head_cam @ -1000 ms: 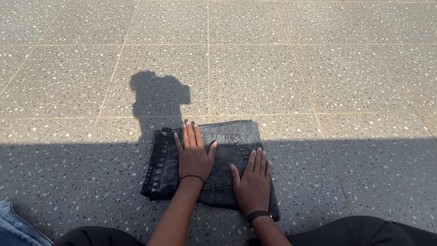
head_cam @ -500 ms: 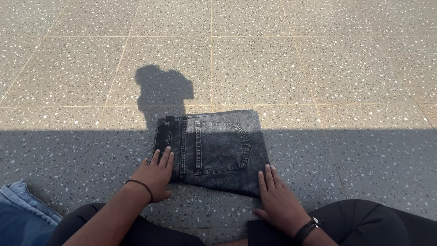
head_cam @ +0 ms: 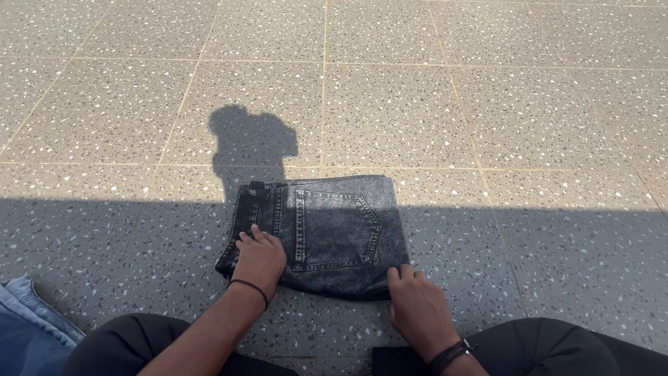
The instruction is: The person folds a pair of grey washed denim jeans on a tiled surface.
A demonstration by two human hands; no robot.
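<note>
My folded black jeans [head_cam: 327,233] lay flat on the speckled tile floor [head_cam: 390,104] in front of my knees, back pocket facing up. My left hand [head_cam: 259,256] rested on their near left corner, fingers [head_cam: 252,235] loosely curled over the cloth, gripping nothing. My right hand [head_cam: 419,310] touched the near right corner, fingers bent at the edge. A blue denim garment [head_cam: 28,327] lay well apart at my left.

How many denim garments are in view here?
2. Folded dark grey jeans lie on the floor with both hands at their near edge; a blue denim piece sits at the bottom left corner, partly cut off.
</note>
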